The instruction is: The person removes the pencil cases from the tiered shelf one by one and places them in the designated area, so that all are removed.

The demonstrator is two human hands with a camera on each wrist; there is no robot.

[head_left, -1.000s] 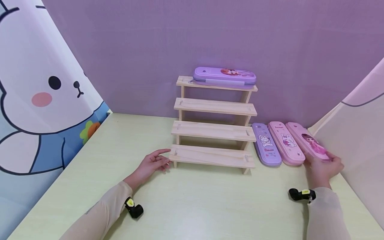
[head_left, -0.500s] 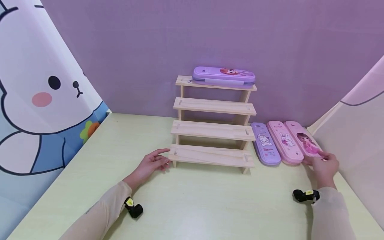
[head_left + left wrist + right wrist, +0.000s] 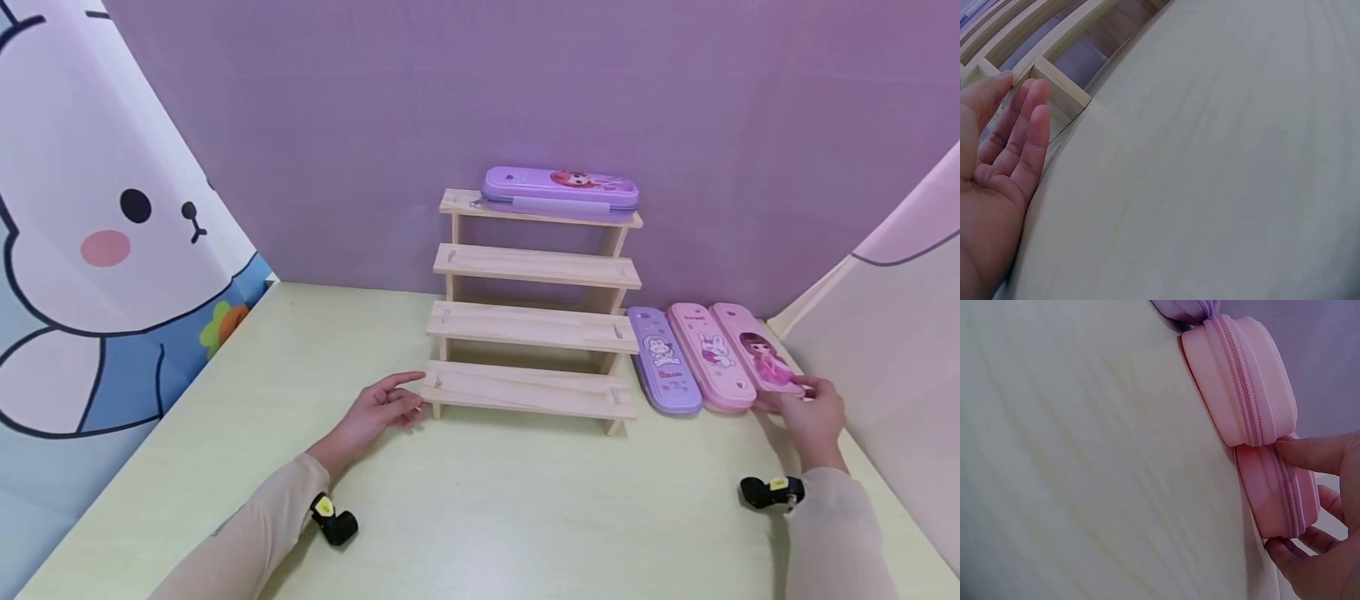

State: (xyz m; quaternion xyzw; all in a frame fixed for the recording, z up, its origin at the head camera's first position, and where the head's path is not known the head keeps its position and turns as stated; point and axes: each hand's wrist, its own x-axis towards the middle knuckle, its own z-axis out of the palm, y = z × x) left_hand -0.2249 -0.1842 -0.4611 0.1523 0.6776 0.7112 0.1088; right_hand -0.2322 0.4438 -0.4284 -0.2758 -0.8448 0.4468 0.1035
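Observation:
My right hand (image 3: 810,421) pinches the near end of a pink pencil case with a doll print (image 3: 753,342). In the right wrist view the thumb lies on one side of that case, fingers on the other. Beside it lie a pink rabbit-print pencil case (image 3: 711,354) and a purple pencil case (image 3: 663,362). Relaxed and holding nothing, my left hand (image 3: 372,415) has its fingertips at the left end of the lowest step of a wooden stepped shelf (image 3: 532,325); the left wrist view shows its fingers nearly straight. A purple doll-print pencil case (image 3: 558,192) rests on the top step.
A pale table (image 3: 480,517) bears the shelf and the row of cases. Behind stands a purple cloth wall (image 3: 360,142). A cartoon-print cloth (image 3: 90,192) hangs at the left, and a pale cloth (image 3: 892,333) borders the right side near my right hand.
The near end of the doll-print pink case has swung slightly left with my right hand, bringing it closer alongside the rabbit-print case. My left hand has stayed put.

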